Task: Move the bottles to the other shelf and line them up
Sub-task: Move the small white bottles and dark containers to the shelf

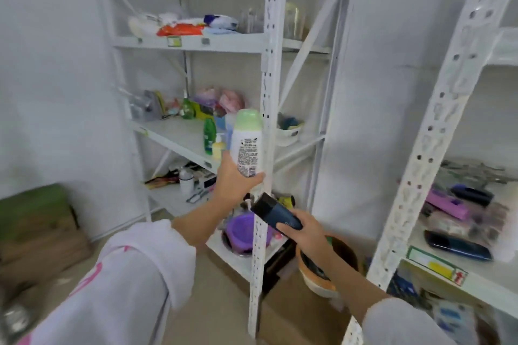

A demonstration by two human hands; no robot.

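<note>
Two bottles in hand | left hand (234,180) grip wraps white green-capped bottle (247,143) by its base, upright, near middle shelf (173,134) front edge, likely for standing | right hand (304,228) grip holds dark blue bottle (276,213) tilted, waiting.

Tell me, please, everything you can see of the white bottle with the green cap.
The white bottle looks like plastic, with a rounded pale green cap on top and a printed label with a barcode facing the camera. It stands nearly upright in the air, in the grip of the left hand around its lower part, just before the shelf post.
</note>
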